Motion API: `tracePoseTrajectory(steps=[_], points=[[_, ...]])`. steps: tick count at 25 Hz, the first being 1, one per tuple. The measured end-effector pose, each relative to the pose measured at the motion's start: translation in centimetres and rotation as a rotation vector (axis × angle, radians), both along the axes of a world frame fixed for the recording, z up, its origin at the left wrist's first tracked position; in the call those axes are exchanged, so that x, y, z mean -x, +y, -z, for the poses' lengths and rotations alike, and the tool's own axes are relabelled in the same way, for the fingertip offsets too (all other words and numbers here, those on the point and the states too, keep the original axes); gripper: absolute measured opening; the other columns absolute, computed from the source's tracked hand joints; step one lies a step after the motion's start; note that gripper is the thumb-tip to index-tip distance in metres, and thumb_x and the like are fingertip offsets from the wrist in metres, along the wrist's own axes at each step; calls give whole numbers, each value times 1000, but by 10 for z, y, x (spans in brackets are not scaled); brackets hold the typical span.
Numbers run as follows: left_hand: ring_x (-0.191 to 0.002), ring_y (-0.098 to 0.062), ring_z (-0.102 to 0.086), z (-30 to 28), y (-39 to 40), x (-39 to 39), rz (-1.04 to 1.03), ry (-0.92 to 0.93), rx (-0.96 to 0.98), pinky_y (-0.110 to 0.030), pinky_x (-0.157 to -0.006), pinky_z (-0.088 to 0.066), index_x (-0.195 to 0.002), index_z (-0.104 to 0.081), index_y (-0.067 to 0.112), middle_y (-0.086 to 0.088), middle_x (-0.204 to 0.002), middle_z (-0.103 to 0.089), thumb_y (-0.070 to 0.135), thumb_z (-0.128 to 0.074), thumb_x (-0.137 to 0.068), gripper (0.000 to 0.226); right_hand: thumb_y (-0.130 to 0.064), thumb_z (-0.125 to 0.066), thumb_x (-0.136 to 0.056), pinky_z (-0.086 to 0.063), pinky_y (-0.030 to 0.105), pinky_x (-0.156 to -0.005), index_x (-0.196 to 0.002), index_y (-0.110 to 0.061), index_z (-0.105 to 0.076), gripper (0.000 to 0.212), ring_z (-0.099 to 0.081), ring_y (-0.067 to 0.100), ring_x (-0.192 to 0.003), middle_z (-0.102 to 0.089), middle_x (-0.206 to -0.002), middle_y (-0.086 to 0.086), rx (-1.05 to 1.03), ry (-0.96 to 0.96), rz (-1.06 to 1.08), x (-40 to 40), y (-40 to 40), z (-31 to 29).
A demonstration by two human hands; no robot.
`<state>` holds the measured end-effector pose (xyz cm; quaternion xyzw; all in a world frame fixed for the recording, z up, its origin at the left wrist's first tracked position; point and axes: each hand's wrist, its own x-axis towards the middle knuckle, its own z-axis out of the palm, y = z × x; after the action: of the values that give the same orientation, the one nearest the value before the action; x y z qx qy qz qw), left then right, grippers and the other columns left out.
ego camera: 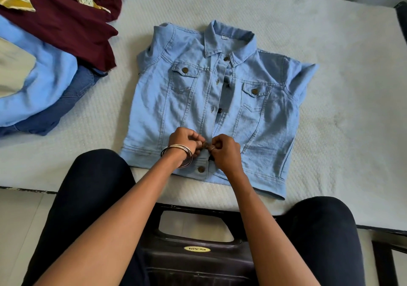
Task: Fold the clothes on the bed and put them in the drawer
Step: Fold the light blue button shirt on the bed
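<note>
Pinching a metal button [206, 145] between thumb and forefinger, my right hand [224, 154] has its fingers curled tight on it, the ring finger tucked under; my left hand [185, 141], bangles [179, 154] at the wrist, meets it from nine o'clock, fingertips clamped on the edge of the placket where the buttonhole should be, though the hole itself is hidden under my knuckles; both hands touch at the midline, so neither is nearer than the other. The button sits just at twelve o'clock of the waistband button [201, 169], which already looks fastened; the open front runs on from my fingers toward twelve o'clock, past two more undone buttons up to the collar [229, 41]; that is the line I judge I must follow, closing upward. The denim jacket [182, 100] lies flat and face up on the bed [330, 32], hem toward me at six o'clock, collar away, its long axis almost in line with my forearms, leaning a little toward one o'clock; sleeves seem tucked behind the shoulders. Out at ten o'clock, well apart, waits the unfolded heap: a maroon garment [66, 25], a light blue one [44, 69], dark jeans [72, 96]; no drawer shows. Below, between my knees, stands a dark stool [198, 257].
</note>
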<state>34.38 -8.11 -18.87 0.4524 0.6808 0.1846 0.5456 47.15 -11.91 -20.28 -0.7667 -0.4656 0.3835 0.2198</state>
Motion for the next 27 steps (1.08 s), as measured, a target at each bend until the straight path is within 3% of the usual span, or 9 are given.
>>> tracePoseTrajectory(steps=[4,7,9,12,15,18,20,22,27], points=[[-48,-15,-62,14,-5,8,1,12,-154,-25,-48,-53,-83,-70,11,-9,-74,-69,1,-66,-87,11,-8,-75,-85,-59,45,-70,-78,-19,-64,17,-68,25,-73,-68,-74,6,6,175,138,-3,-7,7],[-70,-23,-63,20,-3,6,126,265,-579,-30,-68,-52,-86,-73,8,-8,-89,-66,4,-67,-83,7,-2,-68,-89,-58,35,-63,-82,-11,-65,12,-64,17,-63,-66,-71,5,17,127,68,-5,-5,7],[-73,-25,-63,15,9,-5,130,238,-679,-29,-71,-51,-86,-73,5,-8,-92,-64,2,-67,-82,8,0,-62,-91,-50,24,-49,-87,-5,-66,8,-63,13,-53,-66,-65,3,94,158,6,-10,-1,-1],[-88,-30,-64,3,38,-30,223,229,-534,-36,-85,-51,-102,-71,6,-11,-109,-61,12,-68,-85,18,-4,-56,-96,-40,19,-40,-87,2,-65,14,-58,13,-39,-64,-54,8,257,246,-98,-14,2,-15],[-111,-35,-55,3,55,-49,396,421,-299,-40,-94,-46,-125,-56,8,-14,-127,-47,34,-72,-83,52,-6,-54,-98,-37,21,-36,-85,8,-66,23,-59,18,-40,-68,-62,15,372,264,-213,-26,11,-33],[-113,-39,-53,10,68,-61,457,606,-272,-42,-89,-45,-129,-40,-2,-19,-129,-44,42,-73,-80,73,-3,-57,-94,-54,32,-48,-80,-1,-69,18,-67,19,-50,-72,-69,13,57,59,41,-46,48,-29],[-112,-38,-55,15,73,-63,447,693,-296,-40,-86,-45,-126,-39,-6,-21,-129,-46,32,-67,-88,61,3,-57,-88,-56,30,-68,-87,-8,-70,16,-71,21,-73,-73,-81,10,-175,0,139,-43,71,-24],[-113,-38,-55,21,78,-65,405,709,-337,-41,-88,-44,-125,-44,-6,-21,-130,-48,18,-51,-97,37,7,-57,-85,-42,12,-68,-101,-4,-71,24,-67,24,-87,-70,-96,13,-206,-77,64,-30,80,-10],[-102,-34,-60,29,80,-53,188,467,-355,-37,-82,-48,-97,-69,8,-16,-103,-68,25,-61,-89,20,5,-68,-81,-45,8,-69,-92,-5,-75,16,-68,21,-83,-70,-94,12,-253,-51,190,-24,86,17]])
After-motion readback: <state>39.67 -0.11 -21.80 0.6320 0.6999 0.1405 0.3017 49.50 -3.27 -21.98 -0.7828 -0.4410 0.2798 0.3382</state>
